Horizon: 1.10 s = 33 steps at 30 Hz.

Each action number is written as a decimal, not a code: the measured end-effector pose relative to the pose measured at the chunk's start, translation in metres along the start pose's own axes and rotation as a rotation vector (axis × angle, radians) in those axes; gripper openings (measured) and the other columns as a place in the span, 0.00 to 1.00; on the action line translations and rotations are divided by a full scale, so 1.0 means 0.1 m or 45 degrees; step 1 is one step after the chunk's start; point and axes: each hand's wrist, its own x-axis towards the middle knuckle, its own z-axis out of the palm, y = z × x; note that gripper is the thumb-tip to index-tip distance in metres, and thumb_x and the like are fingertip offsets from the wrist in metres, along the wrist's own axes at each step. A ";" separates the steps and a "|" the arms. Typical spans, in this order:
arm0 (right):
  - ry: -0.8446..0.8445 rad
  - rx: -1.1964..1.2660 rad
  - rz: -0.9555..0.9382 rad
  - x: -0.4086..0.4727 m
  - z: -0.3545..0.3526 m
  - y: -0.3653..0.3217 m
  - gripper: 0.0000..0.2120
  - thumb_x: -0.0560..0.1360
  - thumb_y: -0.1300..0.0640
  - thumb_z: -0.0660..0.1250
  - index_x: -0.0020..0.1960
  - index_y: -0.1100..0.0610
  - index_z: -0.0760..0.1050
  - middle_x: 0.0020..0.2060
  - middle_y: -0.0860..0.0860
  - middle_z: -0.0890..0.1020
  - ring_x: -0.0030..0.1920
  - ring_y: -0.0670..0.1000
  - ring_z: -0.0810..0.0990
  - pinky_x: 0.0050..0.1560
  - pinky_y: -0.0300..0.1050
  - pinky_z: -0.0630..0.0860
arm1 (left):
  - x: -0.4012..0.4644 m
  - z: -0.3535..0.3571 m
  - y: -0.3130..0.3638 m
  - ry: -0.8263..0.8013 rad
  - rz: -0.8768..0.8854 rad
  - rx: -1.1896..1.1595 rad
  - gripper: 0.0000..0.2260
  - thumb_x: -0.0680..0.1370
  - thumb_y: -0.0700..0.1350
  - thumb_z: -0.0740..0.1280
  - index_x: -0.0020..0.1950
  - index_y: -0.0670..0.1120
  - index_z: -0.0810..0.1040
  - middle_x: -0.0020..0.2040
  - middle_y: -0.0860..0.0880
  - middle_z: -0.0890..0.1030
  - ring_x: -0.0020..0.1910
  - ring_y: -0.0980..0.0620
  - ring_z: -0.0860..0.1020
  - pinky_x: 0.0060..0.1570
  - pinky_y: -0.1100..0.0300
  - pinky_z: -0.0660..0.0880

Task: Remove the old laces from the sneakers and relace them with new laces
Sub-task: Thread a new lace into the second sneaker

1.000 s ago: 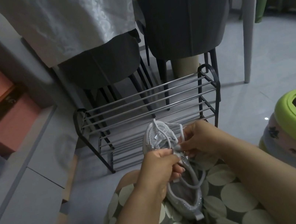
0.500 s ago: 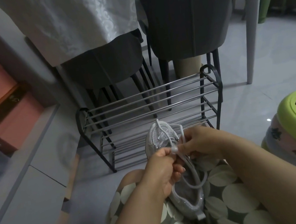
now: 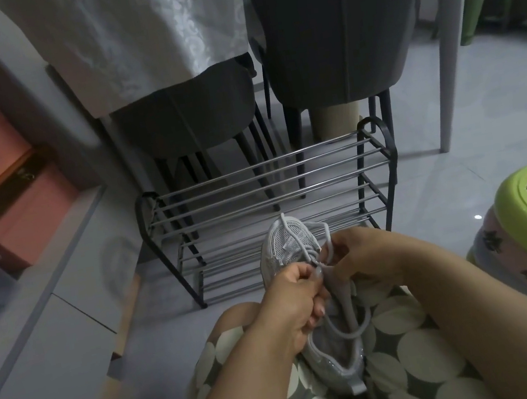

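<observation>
A pale grey mesh sneaker (image 3: 288,245) lies on my lap, toe pointing away from me, heel tab near my knees. A white lace (image 3: 328,244) loops over its upper and down into the shoe opening. My left hand (image 3: 294,304) grips the shoe's left side and pinches the lace at mid-tongue. My right hand (image 3: 364,257) holds a loop of the same lace on the shoe's right side. The eyelets under my fingers are hidden.
A low black metal shoe rack (image 3: 271,212) stands on the floor just beyond the shoe. Dark chairs (image 3: 332,33) and a draped table sit behind it. A green-rimmed round seat (image 3: 512,211) is at right, a grey cabinet (image 3: 47,302) at left. My lap is covered by a polka-dot fabric (image 3: 413,348).
Both hands have shifted slightly along the lace; the loop by my right hand is raised a little higher over the tongue. The shoe stays on my lap.
</observation>
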 end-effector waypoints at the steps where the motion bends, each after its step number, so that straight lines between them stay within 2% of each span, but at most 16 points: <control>1: 0.004 0.004 -0.004 0.00 0.00 0.00 0.11 0.65 0.62 0.73 0.46 0.53 0.79 0.37 0.48 0.81 0.37 0.47 0.78 0.42 0.43 0.76 | 0.00 0.00 -0.01 0.003 0.007 0.010 0.07 0.82 0.39 0.59 0.44 0.43 0.70 0.28 0.48 0.72 0.16 0.59 0.64 0.15 0.69 0.55; 5: 0.012 0.021 -0.002 0.01 0.00 0.01 0.11 0.65 0.62 0.73 0.46 0.53 0.79 0.38 0.49 0.82 0.39 0.47 0.79 0.43 0.43 0.77 | 0.00 0.00 -0.01 -0.010 0.042 0.062 0.08 0.82 0.39 0.57 0.44 0.42 0.70 0.28 0.49 0.73 0.17 0.58 0.63 0.15 0.68 0.55; 8: 0.002 0.011 -0.014 0.01 0.00 0.02 0.11 0.64 0.62 0.73 0.45 0.52 0.79 0.39 0.49 0.82 0.40 0.49 0.80 0.48 0.47 0.78 | 0.00 0.00 -0.01 -0.028 0.068 0.213 0.09 0.83 0.41 0.56 0.46 0.41 0.71 0.27 0.49 0.76 0.18 0.55 0.64 0.15 0.66 0.56; 10: 0.007 0.029 -0.020 0.00 -0.01 0.03 0.11 0.64 0.62 0.73 0.45 0.53 0.80 0.38 0.49 0.82 0.40 0.48 0.80 0.47 0.46 0.78 | 0.00 0.01 -0.02 -0.027 0.095 0.305 0.09 0.83 0.43 0.55 0.47 0.42 0.71 0.29 0.49 0.78 0.19 0.53 0.65 0.15 0.65 0.57; 13: 0.010 0.040 -0.025 -0.02 -0.02 0.02 0.10 0.65 0.63 0.74 0.45 0.54 0.80 0.36 0.48 0.82 0.38 0.47 0.80 0.42 0.42 0.76 | 0.00 0.00 -0.02 -0.043 0.094 0.272 0.09 0.84 0.45 0.55 0.49 0.41 0.70 0.30 0.50 0.78 0.18 0.54 0.65 0.15 0.65 0.56; 18: 0.037 0.032 -0.018 -0.03 -0.02 -0.01 0.11 0.64 0.66 0.73 0.44 0.54 0.82 0.36 0.49 0.83 0.38 0.47 0.80 0.40 0.40 0.75 | 0.02 0.02 -0.04 -0.008 0.079 0.163 0.08 0.83 0.44 0.57 0.49 0.40 0.70 0.30 0.50 0.75 0.19 0.55 0.64 0.16 0.66 0.55; 21: 0.081 0.000 0.000 -0.04 -0.02 -0.02 0.10 0.65 0.65 0.73 0.44 0.54 0.82 0.37 0.49 0.84 0.37 0.45 0.80 0.37 0.37 0.75 | 0.04 0.04 -0.05 0.015 0.078 0.124 0.08 0.83 0.43 0.57 0.46 0.42 0.70 0.32 0.49 0.74 0.18 0.57 0.64 0.16 0.67 0.56; 24: 0.095 0.006 0.003 -0.05 -0.03 -0.01 0.09 0.66 0.65 0.73 0.44 0.55 0.83 0.38 0.51 0.85 0.37 0.46 0.81 0.39 0.38 0.78 | 0.05 0.04 -0.06 0.029 0.084 0.141 0.09 0.83 0.43 0.57 0.44 0.42 0.69 0.30 0.49 0.75 0.18 0.56 0.65 0.16 0.67 0.56; 28: 0.107 -0.016 0.014 -0.06 -0.03 -0.02 0.09 0.66 0.66 0.71 0.38 0.53 0.83 0.37 0.52 0.85 0.37 0.47 0.81 0.38 0.38 0.78 | 0.04 0.06 -0.06 0.050 0.095 0.233 0.09 0.83 0.45 0.56 0.48 0.42 0.70 0.29 0.49 0.75 0.18 0.55 0.66 0.15 0.65 0.56; 33: 0.063 -0.029 0.009 -0.05 -0.05 -0.01 0.12 0.67 0.68 0.69 0.33 0.52 0.83 0.32 0.48 0.83 0.36 0.48 0.79 0.42 0.43 0.77 | 0.08 0.08 -0.09 0.105 0.098 0.294 0.10 0.83 0.47 0.56 0.46 0.44 0.69 0.29 0.48 0.75 0.17 0.54 0.67 0.15 0.66 0.57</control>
